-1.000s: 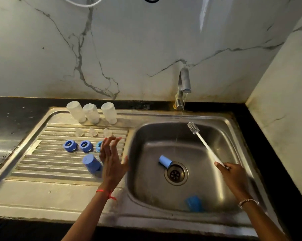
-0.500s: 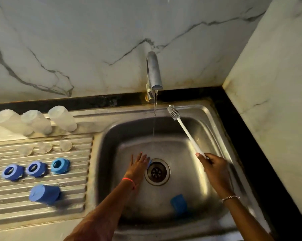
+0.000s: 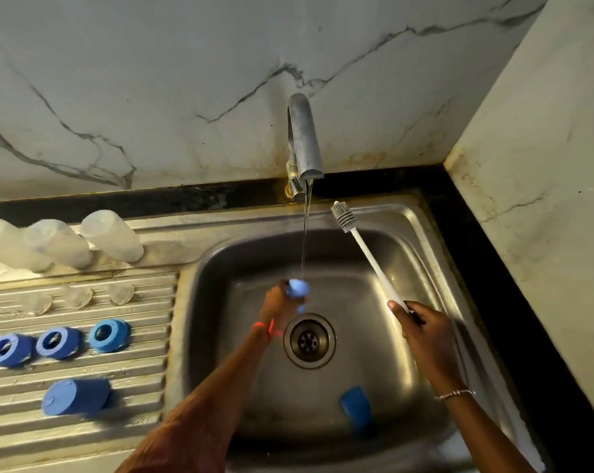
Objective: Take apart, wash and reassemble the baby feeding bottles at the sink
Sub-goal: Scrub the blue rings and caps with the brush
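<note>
Your left hand (image 3: 278, 303) grips a blue cap (image 3: 297, 288) under the stream (image 3: 305, 233) at frame centre, your right hand (image 3: 422, 331) the brush (image 3: 373, 262) handle; wet plastic could slip and drop onto the drain (image 3: 309, 341).

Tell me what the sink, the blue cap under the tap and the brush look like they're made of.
Sink: stainless steel by the look, brushed finish; grey metallic sheen with soft reflections. Blue cap, gripped by the left hand: probably matte opaque plastic, though blurred. Brush, held by the right hand: smooth white handle, likely plastic; grey ribbed head, possibly silicone.
</note>
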